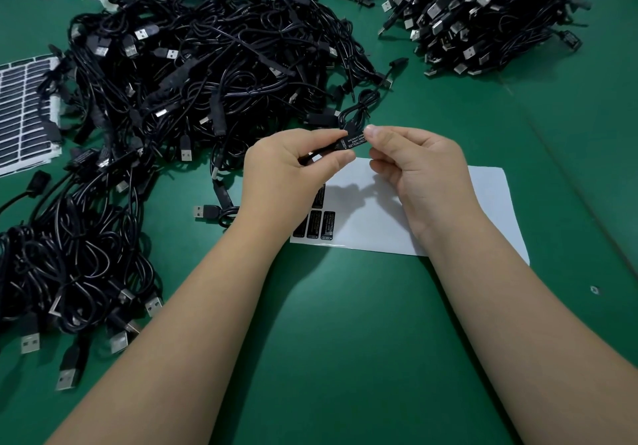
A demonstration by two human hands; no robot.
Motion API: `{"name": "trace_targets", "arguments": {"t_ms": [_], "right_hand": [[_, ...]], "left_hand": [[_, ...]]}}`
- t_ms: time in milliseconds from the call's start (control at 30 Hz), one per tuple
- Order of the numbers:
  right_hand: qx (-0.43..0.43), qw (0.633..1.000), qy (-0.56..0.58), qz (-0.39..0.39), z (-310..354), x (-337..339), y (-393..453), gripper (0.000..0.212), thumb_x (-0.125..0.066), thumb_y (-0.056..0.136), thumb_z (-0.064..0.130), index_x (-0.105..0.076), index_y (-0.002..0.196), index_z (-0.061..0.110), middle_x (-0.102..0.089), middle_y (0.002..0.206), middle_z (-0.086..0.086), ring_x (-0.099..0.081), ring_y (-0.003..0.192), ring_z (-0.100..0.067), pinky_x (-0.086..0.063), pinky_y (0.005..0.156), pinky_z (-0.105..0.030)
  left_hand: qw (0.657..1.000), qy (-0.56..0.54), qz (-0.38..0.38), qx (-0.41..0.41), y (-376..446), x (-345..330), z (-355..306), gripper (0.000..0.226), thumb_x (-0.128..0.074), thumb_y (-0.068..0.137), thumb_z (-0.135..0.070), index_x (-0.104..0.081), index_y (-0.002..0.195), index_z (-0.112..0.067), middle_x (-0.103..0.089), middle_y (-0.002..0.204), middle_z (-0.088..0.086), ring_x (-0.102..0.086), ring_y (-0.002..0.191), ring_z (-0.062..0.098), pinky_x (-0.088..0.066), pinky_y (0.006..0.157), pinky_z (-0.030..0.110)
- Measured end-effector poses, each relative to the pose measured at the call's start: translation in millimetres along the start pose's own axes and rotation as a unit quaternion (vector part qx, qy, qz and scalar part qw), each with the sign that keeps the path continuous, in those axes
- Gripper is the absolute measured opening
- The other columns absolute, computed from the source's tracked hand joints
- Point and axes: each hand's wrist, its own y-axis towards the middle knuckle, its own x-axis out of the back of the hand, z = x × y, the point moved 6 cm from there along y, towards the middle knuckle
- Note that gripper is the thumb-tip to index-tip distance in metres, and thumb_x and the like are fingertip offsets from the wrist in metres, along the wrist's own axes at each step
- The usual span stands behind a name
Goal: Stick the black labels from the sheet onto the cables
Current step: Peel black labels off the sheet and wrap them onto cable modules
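Just above the label sheet (414, 203), left hand (290, 171) grips the cable's controller (331, 146) while right hand (414, 165) pinches the black label (355, 141) onto it. I'd line it up square, then rub it flat.

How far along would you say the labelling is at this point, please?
Done: the label sheet under the hands is mostly bare backing, with only a few black labels left on it. In hand: the left hand and right hand hold one cable's controller, whose label faces up. Left: the big cable heap behind; which piles are finished cannot be told. A fuller sheet waits at far left.
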Motion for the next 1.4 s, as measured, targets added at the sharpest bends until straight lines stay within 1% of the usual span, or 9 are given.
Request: {"name": "trace_targets", "arguments": {"t_ms": [133,500,600,700,800,933,1100,1200,1400], "right_hand": [[0.003,1.000,0.005,0.003,0.6,-0.3,-0.4,0.011,-0.079,0.074,0.019,-0.076,0.063,0.020,-0.064,0.062,0.006,-0.057,0.061,-0.005,-0.050,0.064,-0.017],[-0.009,1.000,0.024,-0.003,-0.9,2.3,1.8,0.012,-0.081,0.072,0.021,-0.076,0.061,0.021,-0.065,0.061,0.006,-0.058,0.060,-0.005,-0.050,0.063,-0.018],[-0.012,0.999,0.037,-0.002,-0.3,1.6,2.1,0.019,-0.078,0.077,0.019,-0.075,0.058,0.021,-0.065,0.062,0.006,-0.059,0.060,-0.005,-0.050,0.063,-0.018],[-0.025,0.996,0.080,0.001,0.5,0.2,2.5,0.033,-0.066,0.086,0.015,-0.075,0.055,0.020,-0.070,0.069,0.004,-0.060,0.061,-0.006,-0.050,0.061,-0.018],[-0.040,0.993,0.115,0.002,1.6,-0.1,2.7,0.045,-0.057,0.091,0.015,-0.073,0.050,0.023,-0.071,0.068,0.006,-0.059,0.061,-0.008,-0.050,0.062,-0.020],[-0.055,0.988,0.147,-0.003,-0.2,1.5,3.2,0.042,-0.057,0.089,0.014,-0.072,0.050,0.018,-0.068,0.066,0.004,-0.060,0.059,-0.008,-0.051,0.058,-0.022],[-0.050,0.992,0.119,0.008,-1.0,0.0,3.7,0.042,-0.056,0.089,0.015,-0.072,0.050,0.021,-0.069,0.067,0.006,-0.059,0.060,-0.007,-0.050,0.060,-0.020],[-0.044,0.993,0.104,0.013,-0.8,-0.9,3.9,0.042,-0.056,0.089,0.015,-0.073,0.051,0.022,-0.070,0.068,0.007,-0.059,0.061,-0.006,-0.050,0.061,-0.020],[-0.032,0.995,0.089,0.025,-0.6,-3.3,2.6,0.040,-0.056,0.088,0.016,-0.074,0.054,0.022,-0.070,0.068,0.006,-0.059,0.060,-0.005,-0.050,0.059,-0.019]], "left_hand": [[1.000,0.000,0.000,-0.006,-0.2,-0.5,-1.2,0.023,-0.078,0.079,-0.023,-0.072,0.098,-0.035,-0.070,0.089,-0.020,-0.067,0.088,0.006,-0.054,0.084,0.031],[1.000,0.011,-0.007,-0.011,0.0,-0.3,-1.3,0.022,-0.078,0.079,-0.024,-0.073,0.099,-0.031,-0.070,0.090,-0.021,-0.066,0.088,0.004,-0.054,0.084,0.028],[1.000,0.019,-0.010,-0.012,0.0,-0.3,-2.0,0.023,-0.078,0.079,-0.025,-0.073,0.101,-0.030,-0.068,0.087,-0.023,-0.067,0.085,0.006,-0.055,0.083,0.031],[0.999,0.039,0.015,-0.008,0.6,-3.2,-1.2,0.019,-0.075,0.081,-0.028,-0.069,0.088,-0.044,-0.067,0.075,-0.025,-0.064,0.076,0.010,-0.055,0.077,0.033],[0.998,0.054,0.041,0.004,1.8,-6.1,1.1,0.016,-0.072,0.083,-0.029,-0.069,0.088,-0.044,-0.065,0.072,-0.027,-0.058,0.067,0.001,-0.051,0.068,0.024],[0.994,0.076,0.079,0.018,1.7,-10.3,3.1,0.012,-0.072,0.083,-0.034,-0.071,0.093,-0.040,-0.066,0.075,-0.027,-0.053,0.061,-0.004,-0.047,0.064,0.019],[0.994,0.076,0.074,0.006,-1.4,-9.7,-3.3,0.007,-0.067,0.084,-0.035,-0.069,0.085,-0.042,-0.065,0.083,-0.029,-0.056,0.069,0.005,-0.046,0.063,0.014],[0.998,0.050,0.048,0.005,-0.1,-5.6,-5.6,0.015,-0.069,0.084,-0.029,-0.067,0.079,-0.043,-0.065,0.076,-0.029,-0.058,0.069,0.007,-0.044,0.062,0.011],[1.000,-0.024,0.003,0.012,0.7,1.2,-6.0,0.021,-0.069,0.086,-0.020,-0.069,0.077,-0.039,-0.068,0.070,0.001,-0.054,0.065,0.005,-0.048,0.064,0.021]]}}
